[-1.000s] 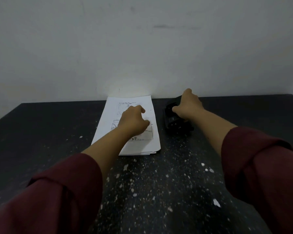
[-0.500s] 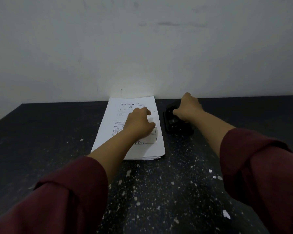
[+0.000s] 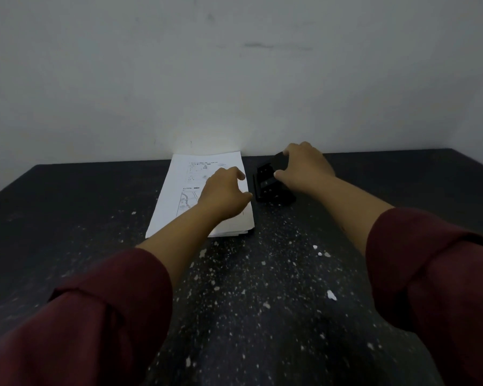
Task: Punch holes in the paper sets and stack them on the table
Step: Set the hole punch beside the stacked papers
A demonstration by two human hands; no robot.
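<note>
A stack of white printed paper sets (image 3: 179, 201) lies on the dark speckled table (image 3: 262, 288), its far edge against the wall. My left hand (image 3: 223, 193) rests on the stack's right side, fingers curled at the right edge, thumb near the punch. A black hole punch (image 3: 273, 190) sits just right of the paper. My right hand (image 3: 304, 165) lies over the punch's top, thumb and fingers wrapped around it. The punch's far part is hidden under that hand.
A pale wall (image 3: 234, 79) rises straight behind the table. White paper flecks (image 3: 331, 295) are scattered over the near table surface. The table's right edge (image 3: 480, 165) slants away at the far right. My dark red sleeves fill the lower corners.
My left hand has slid to the stack's right edge, toward the punch. My right hand has lifted slightly over the punch. The view has shifted a little.
</note>
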